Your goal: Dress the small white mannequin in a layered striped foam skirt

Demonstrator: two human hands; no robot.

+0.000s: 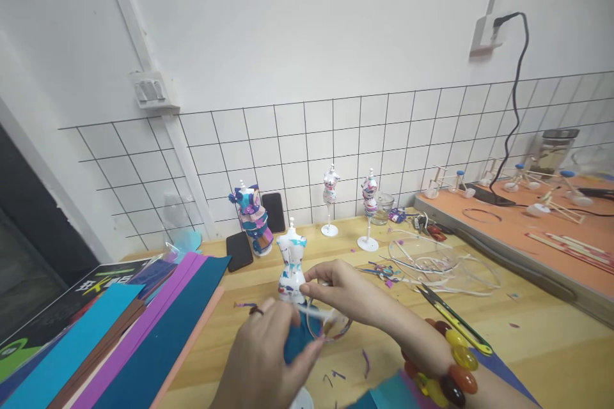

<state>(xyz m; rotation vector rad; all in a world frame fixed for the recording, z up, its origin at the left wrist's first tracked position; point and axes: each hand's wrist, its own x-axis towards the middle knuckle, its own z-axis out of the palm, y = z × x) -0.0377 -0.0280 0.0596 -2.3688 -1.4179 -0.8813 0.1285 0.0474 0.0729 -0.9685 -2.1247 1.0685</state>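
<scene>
Hands point(297, 326) gripping blue sheet point(296, 340) at mannequin point(291, 266), scissors point(453, 318) right, foam sheets point(144, 326) left

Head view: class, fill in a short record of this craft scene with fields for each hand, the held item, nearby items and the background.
left hand: left hand grips a blue felt piece
right hand: right hand pinches a clear tape strip beside the small mannequin
wrist: beaded bracelet on the right wrist
nearby: scissors, felt sheets, two phones
background: three dressed mannequins by the tiled wall
surface: wooden table
</scene>
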